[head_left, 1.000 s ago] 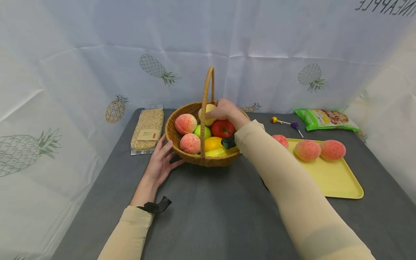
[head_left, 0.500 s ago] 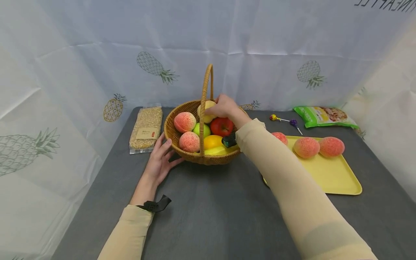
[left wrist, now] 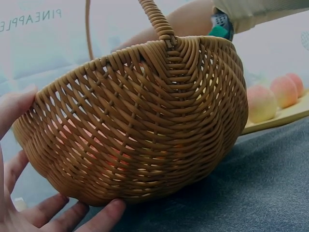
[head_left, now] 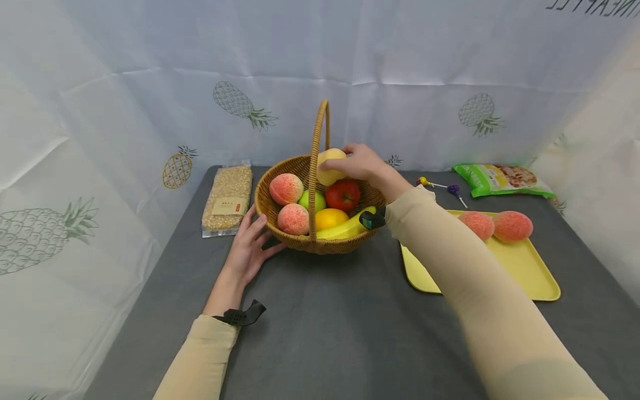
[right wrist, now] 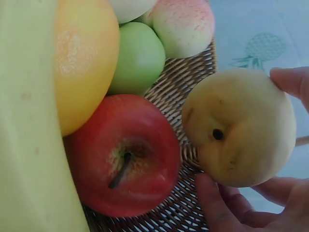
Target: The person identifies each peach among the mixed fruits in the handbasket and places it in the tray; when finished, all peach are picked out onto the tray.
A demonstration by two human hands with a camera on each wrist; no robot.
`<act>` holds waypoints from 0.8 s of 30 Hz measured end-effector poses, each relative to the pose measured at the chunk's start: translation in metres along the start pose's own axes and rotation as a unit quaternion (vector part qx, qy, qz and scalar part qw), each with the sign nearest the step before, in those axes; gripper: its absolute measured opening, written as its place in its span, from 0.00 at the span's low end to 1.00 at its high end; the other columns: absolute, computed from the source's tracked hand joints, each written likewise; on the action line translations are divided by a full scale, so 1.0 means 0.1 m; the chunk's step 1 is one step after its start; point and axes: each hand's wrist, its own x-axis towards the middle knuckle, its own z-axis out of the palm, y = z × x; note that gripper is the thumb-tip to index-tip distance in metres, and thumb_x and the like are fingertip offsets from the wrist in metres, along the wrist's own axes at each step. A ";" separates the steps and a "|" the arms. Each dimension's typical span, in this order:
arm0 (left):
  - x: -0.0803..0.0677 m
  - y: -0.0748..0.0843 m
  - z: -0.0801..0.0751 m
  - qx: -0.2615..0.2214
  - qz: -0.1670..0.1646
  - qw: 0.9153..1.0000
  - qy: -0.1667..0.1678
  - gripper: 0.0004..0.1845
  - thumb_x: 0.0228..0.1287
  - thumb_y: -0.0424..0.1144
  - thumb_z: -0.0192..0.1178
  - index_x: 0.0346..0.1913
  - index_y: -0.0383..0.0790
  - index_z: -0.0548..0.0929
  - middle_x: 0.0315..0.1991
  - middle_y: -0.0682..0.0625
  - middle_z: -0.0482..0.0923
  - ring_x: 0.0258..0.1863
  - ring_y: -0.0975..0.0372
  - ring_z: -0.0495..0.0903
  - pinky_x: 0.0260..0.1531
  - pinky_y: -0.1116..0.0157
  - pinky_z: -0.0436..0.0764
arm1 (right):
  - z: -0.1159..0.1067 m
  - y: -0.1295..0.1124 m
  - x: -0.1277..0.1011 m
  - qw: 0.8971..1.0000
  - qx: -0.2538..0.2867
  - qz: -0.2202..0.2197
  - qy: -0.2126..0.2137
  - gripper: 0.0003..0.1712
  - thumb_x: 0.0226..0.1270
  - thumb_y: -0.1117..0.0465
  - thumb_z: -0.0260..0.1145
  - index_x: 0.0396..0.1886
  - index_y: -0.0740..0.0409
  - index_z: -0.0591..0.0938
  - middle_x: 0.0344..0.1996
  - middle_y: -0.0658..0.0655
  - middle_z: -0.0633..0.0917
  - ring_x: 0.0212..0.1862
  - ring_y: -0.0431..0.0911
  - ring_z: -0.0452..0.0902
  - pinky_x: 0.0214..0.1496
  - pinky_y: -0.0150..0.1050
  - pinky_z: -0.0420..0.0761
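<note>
In the head view my right hand [head_left: 361,162] holds a pale yellow pear [head_left: 331,166] over the back of the wicker basket [head_left: 340,244]. The right wrist view shows thumb and fingers pinching that pear [right wrist: 241,128], its dark stem hole facing the camera. Spread fairly straight, the fingers of my left hand [head_left: 246,251] touch the basket's left side, the thumb at its rim. Inside the basket lie two pinkish peaches [head_left: 286,189], a green apple [head_left: 311,201], a red apple [head_left: 343,194], an orange [head_left: 331,219] and a banana [head_left: 347,228].
A yellow tray [head_left: 530,278] with pink peaches [head_left: 513,226] stands to the right, partly hidden by my right sleeve. Behind it lie two lollipops [head_left: 453,189] and a green snack bag [head_left: 505,180]. A bag of grains [head_left: 227,200] lies left of the basket. The arched handle [head_left: 316,150] rises over the basket.
My right hand has lifted the pear and shifted it a little to the right; more of the banana shows. The left hand stays at the basket.
</note>
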 end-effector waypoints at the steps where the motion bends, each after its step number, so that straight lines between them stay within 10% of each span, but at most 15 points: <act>1: 0.00 0.00 0.00 0.001 0.000 1.000 -0.001 0.37 0.78 0.50 0.54 0.83 0.60 0.50 0.79 0.49 0.53 0.73 0.49 0.62 0.62 0.38 0.71 | -0.02 0.00 -0.02 1.000 0.005 -0.002 -0.002 0.37 0.59 0.36 0.73 0.57 0.58 0.78 0.51 0.60 0.79 0.53 0.57 0.74 0.59 0.56 0.76; 24: -0.03 0.01 0.02 0.006 0.000 1.000 -0.002 0.37 0.79 0.50 0.53 0.83 0.59 0.49 0.79 0.48 0.52 0.74 0.49 0.61 0.64 0.35 0.68 | -0.45 0.32 -0.73 0.998 0.011 -0.023 0.061 0.43 0.60 0.34 0.73 0.63 0.58 0.72 0.56 0.59 0.77 0.54 0.55 0.72 0.58 0.51 0.73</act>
